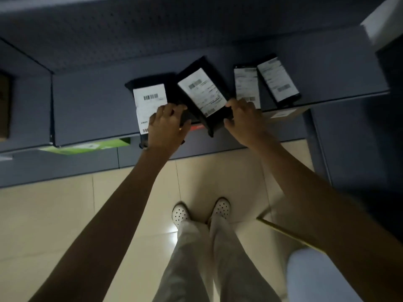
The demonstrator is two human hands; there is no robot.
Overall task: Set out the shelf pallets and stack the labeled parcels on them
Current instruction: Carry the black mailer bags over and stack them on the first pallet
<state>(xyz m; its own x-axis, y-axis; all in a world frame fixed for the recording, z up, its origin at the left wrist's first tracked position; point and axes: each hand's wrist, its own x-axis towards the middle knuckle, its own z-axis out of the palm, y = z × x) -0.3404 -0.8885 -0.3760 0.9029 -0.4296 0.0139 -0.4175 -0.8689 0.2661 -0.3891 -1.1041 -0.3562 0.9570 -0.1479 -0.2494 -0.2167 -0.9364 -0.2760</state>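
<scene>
Well, four black parcels with white labels lie on the blue-grey shelf (98, 105), and both hands are at the middle of the row. The tilted parcel (202, 94) sits askew, label up, its near end jutting past the shelf's front edge and its left side overlapping the left parcel (150, 101). The right hand (244, 120) grips this tilted parcel at its near right corner, fingers curled over the edge and thumb below it. The left hand (168, 125) rests on the near end of the left parcel with bent fingers reaching the tilted parcel's left edge; whether they pinch it, I cannot tell. To the right lie the third parcel (247, 88) and, just beside it, the far-right parcel (278, 81) — both flat, labels up. A green box (87, 147) shows beneath the shelf at left. Below, white clogs (181, 214) stand on the pale tiled floor (54, 214).
</scene>
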